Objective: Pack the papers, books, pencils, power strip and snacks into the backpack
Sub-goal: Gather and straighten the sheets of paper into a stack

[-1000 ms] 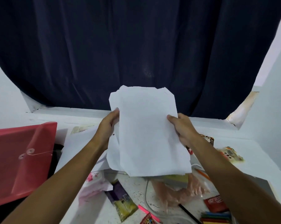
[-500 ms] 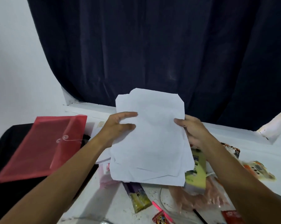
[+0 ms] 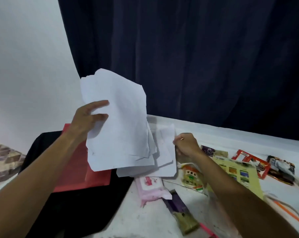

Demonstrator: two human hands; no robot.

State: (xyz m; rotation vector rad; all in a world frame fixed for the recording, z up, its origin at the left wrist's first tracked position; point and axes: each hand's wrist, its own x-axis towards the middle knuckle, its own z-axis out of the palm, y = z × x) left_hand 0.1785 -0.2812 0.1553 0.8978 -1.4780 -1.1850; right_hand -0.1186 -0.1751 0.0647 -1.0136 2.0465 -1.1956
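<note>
Head view, only one going here: left hand (image 3: 86, 117) gripping a stack of papers (image 3: 117, 134) up in the air, thumb across the front, fingers curling round the left edge and going behind; stack tilting, top leaning left, bottom corners fanning out over the desk edge; right hand (image 3: 186, 145) sitting lower and to the right, just beside more sheets (image 3: 164, 152) lying on the desk (image 3: 145, 220), fingers curled and pinching something thin with an orange tip, can't tell what exactly, maybe touching the sheet edge; red folder (image 3: 80, 169) lying on the black bag (image 3: 73, 203) at the left, partly hiding behind the papers; pink pack (image 3: 150, 189) lying on the desk right under the sheets, purple-green snack (image 3: 181, 213) just below it; yellowish snack (image 3: 191, 176) sitting beside the right forearm, yellow book (image 3: 238, 170) poking out from behind that arm; red snack (image 3: 248, 158) and dark snack (image 3: 281, 167) lying further right, well apart from the hands; dark curtain (image 3: 196, 57) hanging behind everything.
</note>
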